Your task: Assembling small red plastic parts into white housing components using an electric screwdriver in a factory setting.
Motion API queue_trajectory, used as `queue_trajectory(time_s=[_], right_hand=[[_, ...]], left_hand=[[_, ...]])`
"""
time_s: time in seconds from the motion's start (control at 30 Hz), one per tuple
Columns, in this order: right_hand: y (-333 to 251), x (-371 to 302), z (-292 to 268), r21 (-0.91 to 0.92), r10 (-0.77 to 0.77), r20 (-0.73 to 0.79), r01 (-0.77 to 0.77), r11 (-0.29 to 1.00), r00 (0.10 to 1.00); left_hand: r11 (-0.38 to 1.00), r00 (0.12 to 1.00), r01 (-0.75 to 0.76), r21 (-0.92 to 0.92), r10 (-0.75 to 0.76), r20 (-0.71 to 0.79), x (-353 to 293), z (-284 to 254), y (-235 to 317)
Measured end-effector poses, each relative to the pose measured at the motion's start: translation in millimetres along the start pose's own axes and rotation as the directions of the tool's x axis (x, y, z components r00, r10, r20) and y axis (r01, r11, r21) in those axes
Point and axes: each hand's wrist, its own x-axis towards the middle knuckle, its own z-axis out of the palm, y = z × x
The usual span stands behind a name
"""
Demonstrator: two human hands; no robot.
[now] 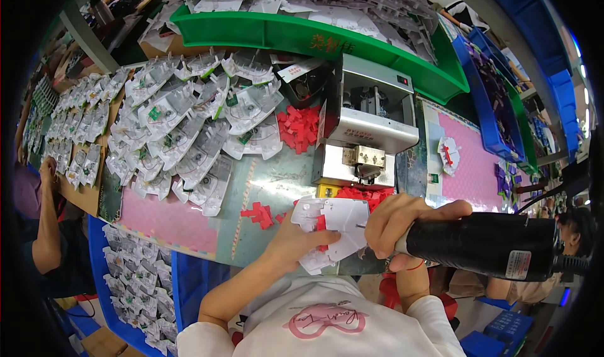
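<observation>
My left hand (290, 242) is closed round a white plastic housing (347, 213), its thumb lying across the front. A red plastic piece (321, 222) sits in the housing beside that thumb. In my right hand (399, 223) is a black electric screwdriver (481, 243), gripped near its front end and lying almost level. Its thin bit points left at the right part of the housing; whether the tip touches a screw I cannot tell. Loose red pieces (257, 215) lie just left of the housing, and more red pieces (371, 198) lie behind it.
A metal screw-feeding machine (370, 127) stands behind my hands. White housings with wiring (182, 118) are stacked at the left, near a red pile (297, 129). A green tray (270, 33) spans the back; blue bins (487, 99) stand right. Another person's hand (48, 170) is at far left.
</observation>
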Motion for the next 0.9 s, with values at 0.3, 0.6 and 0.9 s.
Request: queue_trajectory(time_s=[0.3, 0.6, 0.9], right_hand=[[-5, 1, 3, 0.023, 0.057, -0.155, -0.054, 0.998, 0.986], [-3, 3, -3, 0.041, 0.002, -0.095, 0.002, 0.999, 0.995], [-2, -7, -8, 0.115, -0.067, 0.076, 0.057, 0.992, 0.995]], left_hand=[[0.999, 0.998, -0.047, 0.023, 0.048, -0.033, -1, 3, 0], [0.999, 0.999, 0.023, 0.046, -0.021, -0.045, -2, 5, 6], [0.999, 0.998, 0.048, 0.003, -0.048, 0.037, -5, 5, 10]])
